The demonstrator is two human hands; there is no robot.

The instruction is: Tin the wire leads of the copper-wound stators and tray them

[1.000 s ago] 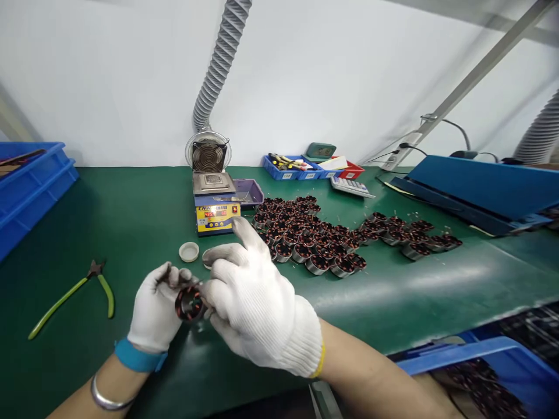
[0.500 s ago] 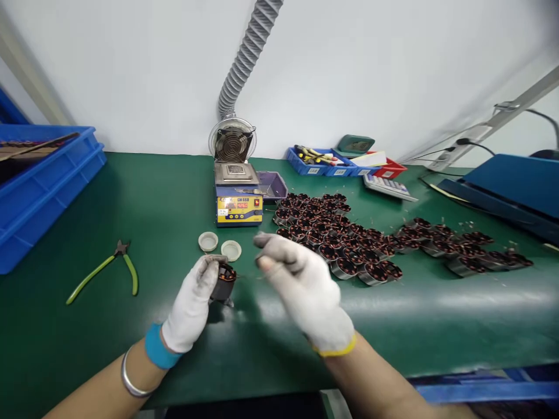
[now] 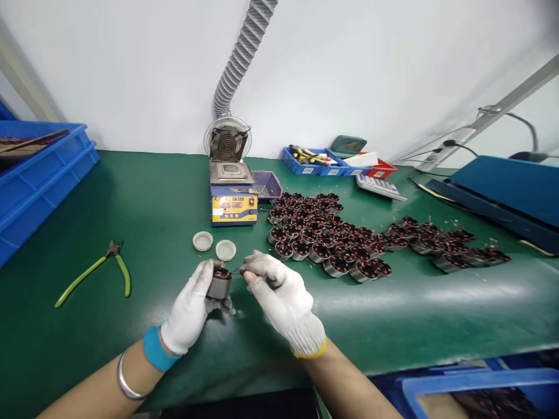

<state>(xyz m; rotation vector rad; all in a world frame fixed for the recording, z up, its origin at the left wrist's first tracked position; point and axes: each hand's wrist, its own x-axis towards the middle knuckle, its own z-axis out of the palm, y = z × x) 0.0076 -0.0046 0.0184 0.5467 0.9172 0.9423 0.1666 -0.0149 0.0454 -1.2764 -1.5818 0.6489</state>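
Note:
My left hand [image 3: 188, 311], in a white glove with a blue cuff, is wrapped round a motor stator [image 3: 219, 287]. The stator is a steel ring with copper windings at its top, held upright just above the bench. To its right, my right hand [image 3: 286, 299], gloved in white with a yellow cuff, has thumb and forefinger pinched at a thin wire lead [image 3: 236, 270] that sticks out from the stator. Two small pale round dishes, a left dish [image 3: 203, 241] and a right dish [image 3: 226, 250], lie just beyond my hands.
A solder pot [image 3: 234, 209] with a digital display stands behind the dishes, under a grey duct [image 3: 244, 52]. Many stators [image 3: 323, 233] spread to the right. Green-handled cutters [image 3: 89, 277] lie at left, near a blue crate [image 3: 48, 180]. Small blue trays [image 3: 305, 169] sit at the back.
My right hand has come left and down to the stator, its fingertips now at the wire lead. My left hand still holds the stator, turned slightly. The whole view has shifted a little.

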